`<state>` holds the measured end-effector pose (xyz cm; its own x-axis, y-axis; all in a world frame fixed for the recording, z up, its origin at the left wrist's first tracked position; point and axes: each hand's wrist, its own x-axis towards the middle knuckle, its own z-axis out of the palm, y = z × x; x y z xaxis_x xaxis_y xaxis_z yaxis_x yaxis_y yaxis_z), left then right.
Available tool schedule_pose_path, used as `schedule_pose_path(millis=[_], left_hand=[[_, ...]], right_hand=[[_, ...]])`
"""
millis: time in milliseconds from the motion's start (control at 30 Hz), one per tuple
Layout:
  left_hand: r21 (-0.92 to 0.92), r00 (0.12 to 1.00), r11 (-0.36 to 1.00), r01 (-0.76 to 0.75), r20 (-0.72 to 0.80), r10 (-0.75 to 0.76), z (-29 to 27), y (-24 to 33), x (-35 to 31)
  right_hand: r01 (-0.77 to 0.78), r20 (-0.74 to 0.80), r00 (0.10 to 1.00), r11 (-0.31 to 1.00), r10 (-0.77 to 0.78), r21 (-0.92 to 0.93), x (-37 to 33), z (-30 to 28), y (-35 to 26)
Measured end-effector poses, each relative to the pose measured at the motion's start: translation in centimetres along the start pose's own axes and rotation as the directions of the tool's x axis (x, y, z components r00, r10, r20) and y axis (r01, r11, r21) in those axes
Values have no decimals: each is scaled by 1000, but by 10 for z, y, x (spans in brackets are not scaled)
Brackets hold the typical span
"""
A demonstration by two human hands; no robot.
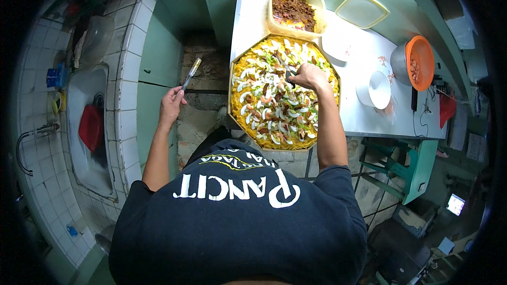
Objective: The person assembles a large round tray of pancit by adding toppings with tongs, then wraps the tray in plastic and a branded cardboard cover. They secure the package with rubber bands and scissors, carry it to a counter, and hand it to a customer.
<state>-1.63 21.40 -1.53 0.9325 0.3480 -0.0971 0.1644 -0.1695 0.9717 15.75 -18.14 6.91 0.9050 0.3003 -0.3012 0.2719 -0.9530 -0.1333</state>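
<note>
A large octagonal tray point(231, 106) lies on the table, filled with yellow noodles point(244, 121). Sliced egg, shrimp, brown bits and chopped greens cover them. My right hand point(309, 76) reaches over the upper middle of the noodles, closed on what look like black-handled scissors point(289, 75). Their metal blades point down and left into the toppings. Off the tray's left side, my left hand point(171, 104) grips a slim metal utensil point(188, 78) with a yellowish tip pointing up. Whether it is tongs or a fork is unclear.
Behind the tray stands a yellowish tub point(298, 31) of brown topping; its lid point(363, 10) leans by the wall. To the right are a white container point(374, 91), an orange colander point(421, 60) and a metal pot point(400, 64). A tiled sink point(79, 126) is left; a green stool point(393, 163) stands below the table.
</note>
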Motion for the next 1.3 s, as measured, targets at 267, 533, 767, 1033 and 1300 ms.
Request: schedule_pose_path(millis=[267,533,767,1033,1300], left_hand=[[20,997,999,30,-70,-28,-12,-15,11],[42,993,994,101,-62,-99,-22,-24,24],[71,982,981,179,-69,-174,-48,-58,22],[107,978,975,197,-94,-187,-57,-62,13],[93,994,990,102,-58,-97,-32,-28,14]], right_hand=[[87,200,974,990,-109,114,4,-28,30],[-274,-131,951,959,281,67,145,-75,112],[-378,-11,922,907,387,184,194,-86,91],[-326,38,945,925,325,195,183,-90,108],[-78,-271,954,979,127,186,49,-93,68]])
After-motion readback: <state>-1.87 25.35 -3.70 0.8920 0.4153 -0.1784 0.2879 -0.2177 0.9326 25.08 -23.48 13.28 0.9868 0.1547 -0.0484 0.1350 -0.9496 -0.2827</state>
